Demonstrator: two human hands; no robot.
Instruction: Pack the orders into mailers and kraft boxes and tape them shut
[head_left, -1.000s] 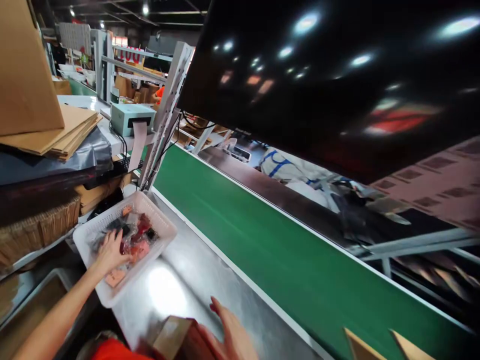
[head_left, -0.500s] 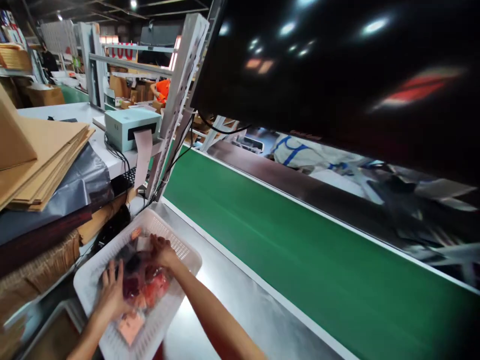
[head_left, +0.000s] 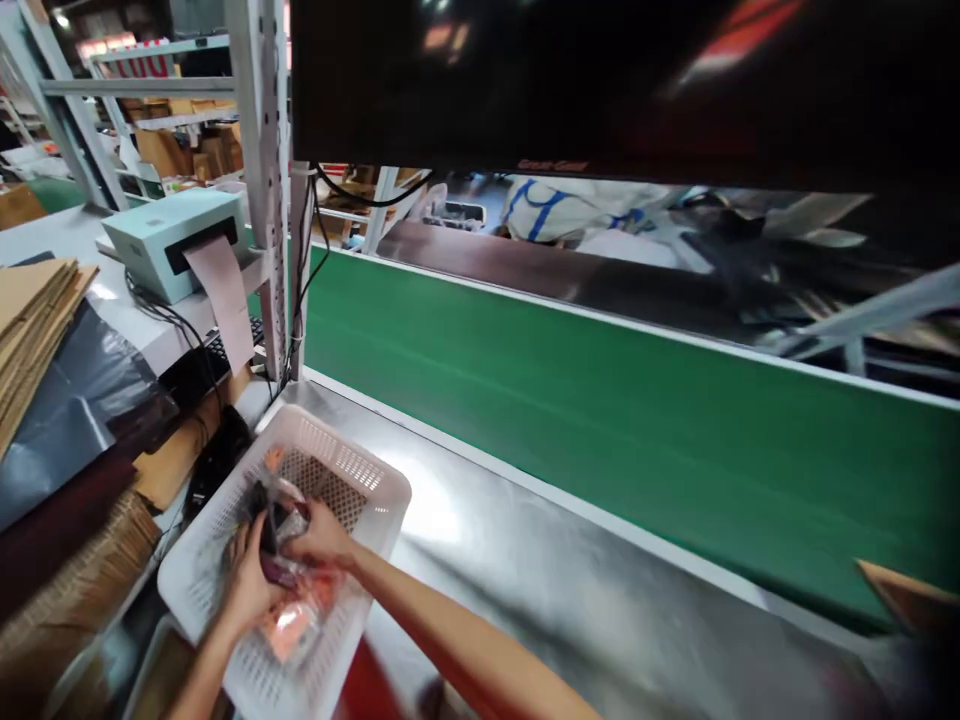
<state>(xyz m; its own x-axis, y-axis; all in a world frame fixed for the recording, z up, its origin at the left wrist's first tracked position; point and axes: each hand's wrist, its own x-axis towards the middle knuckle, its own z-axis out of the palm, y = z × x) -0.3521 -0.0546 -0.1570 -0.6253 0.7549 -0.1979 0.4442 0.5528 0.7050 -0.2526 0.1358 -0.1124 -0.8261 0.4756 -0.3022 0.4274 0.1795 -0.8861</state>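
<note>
Gathering the small bagged items (head_left: 289, 575) in the white basket (head_left: 375, 485), your left hand (head_left: 251, 585) and right hand (head_left: 322, 535) both close around the bundle, low in the basket on the steel counter (head_left: 540, 590). Next, you likely need a firm two-handed lift clear of the rim. Beyond runs the green belt (head_left: 600, 400).

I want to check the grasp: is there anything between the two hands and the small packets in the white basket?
Nothing visible. The left hand and right hand already touch the packets inside the white basket.
</note>
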